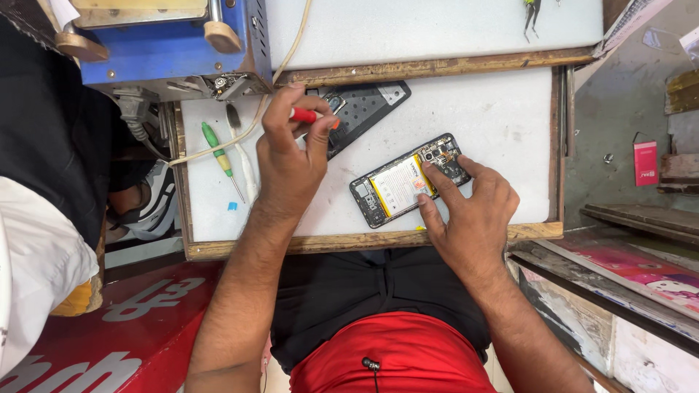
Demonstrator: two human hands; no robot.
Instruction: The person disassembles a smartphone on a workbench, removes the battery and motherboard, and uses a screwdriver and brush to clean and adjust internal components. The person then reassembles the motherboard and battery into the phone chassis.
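A white table [502, 109] with a worn wooden rim was seen from above, and most of the work was laid out on it. At its upper left corner a blue machine [171, 47] with wooden knobs was stood, from which a pale cable [280, 69] was trailed across the surface. The left hand [287, 156] was raised over the middle of the table, its fingers closed around a red-handled screwdriver [309, 116] whose orange end was pointed to the right. Just behind that hand a black back cover [364, 109] was laid flat, partly hidden by the fingers. The right hand [470, 215] was rested on the near edge of the table, and its fingers were spread narrowly, with two fingertips pressed on an opened phone [408, 180]. The phone was placed at a slant near the table's centre, its pale battery and camera parts exposed, nothing being gripped by that hand. To the left, a green-handled screwdriver [218, 153] and a white tool [244, 156] were laid side by side, well apart from the phone. A tiny blue piece [232, 206] was left just below them.
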